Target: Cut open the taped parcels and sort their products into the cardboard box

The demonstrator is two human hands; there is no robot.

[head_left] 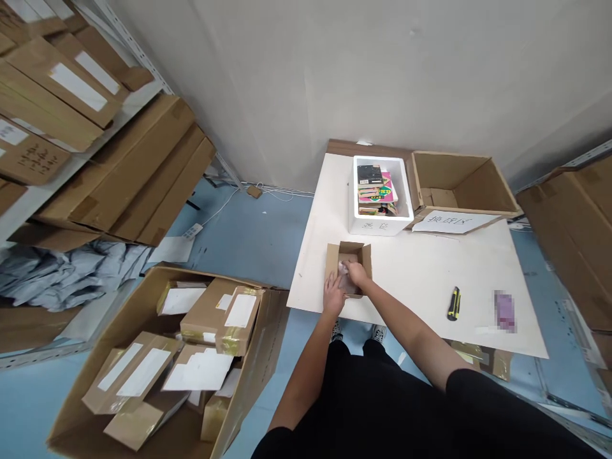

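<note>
Cardboard box [362, 255] under two hands [334, 294] [356, 274]

Utility knife [454, 303] on white board [421, 268]; taped parcels [240, 317] in open carton [266, 357]

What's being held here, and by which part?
Right hand is on top of a plastic-wrapped item inside a small cardboard box; whether it grips can't be told. Left hand is at the box's near edge, hold unclear.
</note>
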